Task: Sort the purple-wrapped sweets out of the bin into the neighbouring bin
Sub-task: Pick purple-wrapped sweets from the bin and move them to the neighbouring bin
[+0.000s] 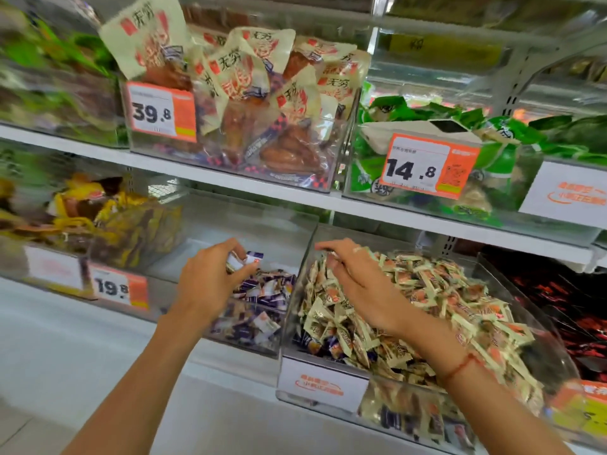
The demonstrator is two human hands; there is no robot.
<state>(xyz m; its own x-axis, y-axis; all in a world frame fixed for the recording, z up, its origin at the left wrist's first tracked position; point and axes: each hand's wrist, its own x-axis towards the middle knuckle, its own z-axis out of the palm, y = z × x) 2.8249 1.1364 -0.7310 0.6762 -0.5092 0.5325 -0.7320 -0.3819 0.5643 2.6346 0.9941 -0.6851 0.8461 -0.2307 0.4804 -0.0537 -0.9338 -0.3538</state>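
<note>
Two clear bins stand side by side on the lower shelf. The right bin (pixel 297 323) is heaped with beige-wrapped sweets (pixel 437 290), with a few purple-wrapped ones (pixel 331 344) low at its front left. The left bin (pixel 210 224) holds a small pile of purple-wrapped sweets (pixel 262 287). My left hand (pixel 210 277) hovers over the left bin and pinches purple-wrapped sweets (pixel 248 257) in its fingertips. My right hand (pixel 354 277) is over the beige heap near the bin's left wall, fingers curled down; whether it holds anything is hidden.
Above, a shelf carries a bin of chicken packs (pixel 249 103) tagged 39.8 and a bin of green packets (pixel 460 149) tagged 14.8. A bin of yellow packets (pixel 98 221) stands left, and dark red packets (pixel 558 307) lie at the right.
</note>
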